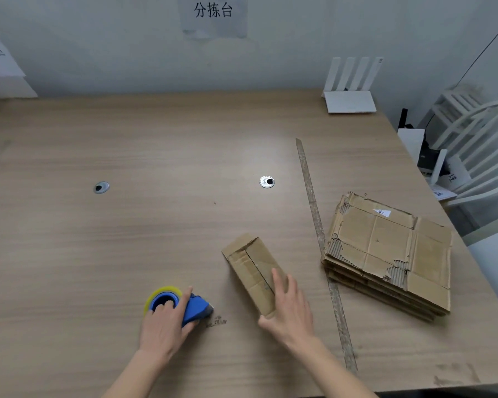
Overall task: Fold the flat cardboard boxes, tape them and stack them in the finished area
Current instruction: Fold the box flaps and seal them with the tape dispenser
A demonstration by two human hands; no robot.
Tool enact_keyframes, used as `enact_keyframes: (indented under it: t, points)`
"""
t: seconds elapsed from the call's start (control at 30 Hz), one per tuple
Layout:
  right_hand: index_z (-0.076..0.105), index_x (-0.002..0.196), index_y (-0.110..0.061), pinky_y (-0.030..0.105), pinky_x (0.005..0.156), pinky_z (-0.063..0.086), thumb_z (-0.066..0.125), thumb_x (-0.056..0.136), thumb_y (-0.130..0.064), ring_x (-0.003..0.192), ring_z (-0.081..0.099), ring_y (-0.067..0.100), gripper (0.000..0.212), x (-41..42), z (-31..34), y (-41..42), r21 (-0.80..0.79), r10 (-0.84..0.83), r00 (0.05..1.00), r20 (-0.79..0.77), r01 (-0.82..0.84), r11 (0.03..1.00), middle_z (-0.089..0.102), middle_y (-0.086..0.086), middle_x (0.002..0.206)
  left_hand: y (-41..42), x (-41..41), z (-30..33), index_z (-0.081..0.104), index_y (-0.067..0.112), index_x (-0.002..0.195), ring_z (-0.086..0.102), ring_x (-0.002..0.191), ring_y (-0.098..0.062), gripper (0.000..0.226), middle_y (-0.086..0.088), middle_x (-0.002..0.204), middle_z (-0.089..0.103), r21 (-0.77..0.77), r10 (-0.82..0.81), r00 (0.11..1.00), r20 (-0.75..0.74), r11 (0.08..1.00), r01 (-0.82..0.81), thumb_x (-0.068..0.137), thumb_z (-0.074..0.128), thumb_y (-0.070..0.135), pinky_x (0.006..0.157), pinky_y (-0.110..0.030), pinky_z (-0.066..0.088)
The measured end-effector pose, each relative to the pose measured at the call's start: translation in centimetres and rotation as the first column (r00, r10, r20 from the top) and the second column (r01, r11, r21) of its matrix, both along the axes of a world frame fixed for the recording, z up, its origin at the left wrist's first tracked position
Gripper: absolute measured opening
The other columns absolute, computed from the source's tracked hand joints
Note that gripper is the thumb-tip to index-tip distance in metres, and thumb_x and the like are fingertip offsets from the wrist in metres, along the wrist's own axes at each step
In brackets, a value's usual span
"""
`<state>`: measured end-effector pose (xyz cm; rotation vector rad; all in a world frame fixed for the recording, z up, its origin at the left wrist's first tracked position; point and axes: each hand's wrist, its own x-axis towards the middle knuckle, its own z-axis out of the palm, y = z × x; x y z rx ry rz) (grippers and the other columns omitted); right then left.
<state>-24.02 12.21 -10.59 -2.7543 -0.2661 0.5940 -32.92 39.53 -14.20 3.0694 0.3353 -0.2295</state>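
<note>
1. The folded cardboard box (253, 271) lies low and right of centre in the frame, long side running toward the upper left, its two top flaps meeting in a dark seam. It lies seam-up, which looks chosen so tape can run along the join.

2. The right hand (289, 305) rests over the box's near end, fingers straight along the top and thumb spread below the corner. This grip is an open, flat press rather than a clasp; it seems meant to keep the flaps closed and stop the box sliding.

3. The left hand (167, 320) curls round the blue tape dispenser (194, 310) at lower centre-left, fingers over its yellowish roll (158, 295). That grip is closed on the tool, which sits on the surface near the box, its nose toward it, probably ready to begin a strip. No tape on the seam can be made out.

4. A stack of flat cardboard boxes (391, 254) sits to the right, beyond a worn strip (316, 225) laid across the surface (156, 239), apparently marking off the supply side.

5. Two round metal grommets (266, 182) show in mid-frame. A white router (351, 93) stands at the upper right, and a paper sign (213, 12) hangs on the wall at top centre. A white chair (477, 145) stands at the far right edge.
</note>
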Motion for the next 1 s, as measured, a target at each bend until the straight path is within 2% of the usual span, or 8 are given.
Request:
enact_keyframes:
  t: [0.17, 0.3, 0.4, 0.5, 0.6, 0.7, 0.87, 1.0]
  points:
    - [0.004, 0.157, -0.036, 0.034, 0.111, 0.04, 0.073, 0.061, -0.049, 0.142, 0.031, 0.027, 0.119, 4.2, 2.2, -6.3, -0.063, 0.259, 0.966, -0.005, -0.259, 0.964, 0.019, 0.005, 0.156, -1.6, 2.0, 3.0, 0.051, 0.02, 0.143, 0.068, 0.09, -0.022, 0.095, 0.0, 0.107, 0.066, -0.075, -0.08, 0.982, 0.169, 0.993, 0.094, 0.068, 0.063, 0.078, 0.076, -0.034, 0.055]
    - [0.001, 0.158, -0.042, 0.029, 0.119, 0.026, 0.072, 0.064, -0.042, 0.143, 0.021, 0.021, 0.118, 7.4, 5.6, -9.1, -0.102, 0.559, 0.829, -0.004, -0.557, 0.824, 0.016, 0.0, 0.158, -5.6, 5.8, 5.4, -0.005, 0.037, 0.159, 0.027, 0.15, -0.02, 0.117, -0.001, 0.164, 0.024, -0.194, -0.376, 0.92, 0.109, 0.9, 0.391, 0.07, 0.061, 0.078, 0.123, -0.036, 0.016]
    - [0.003, 0.156, -0.046, 0.031, 0.119, 0.026, 0.074, 0.062, -0.038, 0.139, 0.024, 0.019, 0.118, 9.5, 7.2, -9.8, -0.068, 0.669, 0.743, 0.027, -0.666, 0.743, 0.019, -0.002, 0.155, -8.9, 8.1, 6.0, -0.014, 0.044, 0.156, -0.007, 0.151, -0.009, 0.123, 0.008, 0.166, -0.008, -0.268, -0.454, 0.887, 0.084, 0.847, 0.459, 0.069, 0.07, 0.065, 0.124, -0.033, -0.004]
    - [0.007, 0.156, -0.045, 0.031, 0.123, 0.016, 0.076, 0.06, -0.035, 0.146, 0.017, 0.019, 0.118, 11.1, 7.7, -10.4, -0.072, 0.713, 0.701, 0.026, -0.71, 0.7, 0.017, -0.005, 0.158, -10.8, 9.4, 5.8, 0.0, 0.041, 0.158, 0.018, 0.149, -0.022, 0.115, -0.003, 0.161, 0.016, -0.251, -0.471, 0.878, 0.091, 0.842, 0.477, 0.069, 0.071, 0.053, 0.123, -0.034, 0.017]
    - [0.014, 0.157, -0.043, 0.039, 0.126, 0.008, 0.069, 0.073, -0.027, 0.155, 0.003, 0.016, 0.101, 11.4, 7.3, -10.7, -0.078, 0.602, 0.783, 0.158, -0.598, 0.798, 0.012, -0.007, 0.166, -11.8, 9.5, 5.5, 0.027, 0.035, 0.153, 0.049, 0.116, -0.029, 0.106, -0.009, 0.133, 0.043, -0.224, -0.377, 0.918, 0.125, 0.89, 0.397, 0.059, 0.07, 0.06, 0.096, -0.036, 0.048]
    - [0.025, 0.154, -0.042, 0.039, 0.118, 0.034, 0.061, 0.084, -0.014, 0.151, 0.025, 0.019, 0.084, 9.2, 5.3, -9.5, 0.119, 0.203, 0.95, 0.236, -0.235, 0.965, 0.019, -0.003, 0.164, -12.7, 8.9, 5.1, 0.041, 0.029, 0.143, 0.058, 0.096, -0.027, 0.107, -0.008, 0.112, 0.052, -0.214, -0.242, 0.957, 0.162, 0.938, 0.273, 0.049, 0.068, 0.073, 0.077, -0.036, 0.055]
    - [0.033, 0.152, -0.04, 0.035, 0.119, 0.028, 0.055, 0.095, -0.023, 0.151, 0.022, 0.022, 0.063, 4.8, 1.5, -6.4, 0.419, -0.22, 0.975, -0.026, 0.211, 0.883, 0.005, 0.003, 0.167, -13.7, 6.6, 4.5, 0.047, 0.027, 0.141, 0.058, 0.087, -0.021, 0.113, -0.006, 0.105, 0.054, -0.174, -0.149, 0.971, 0.184, 0.968, 0.182, 0.046, 0.071, 0.084, 0.065, -0.031, 0.056]
    - [0.024, 0.155, -0.045, 0.042, 0.122, 0.029, 0.055, 0.094, -0.044, 0.148, 0.031, 0.014, 0.068, 3.4, -0.4, -4.9, 0.565, -0.152, 0.965, -0.215, 0.249, 0.786, 0.025, -0.007, 0.164, -13.9, 5.4, 4.5, 0.048, 0.024, 0.143, 0.054, 0.086, -0.022, 0.116, -0.007, 0.103, 0.05, -0.217, 0.067, 0.99, 0.123, 0.975, -0.039, 0.051, 0.058, 0.094, 0.062, -0.033, 0.053]
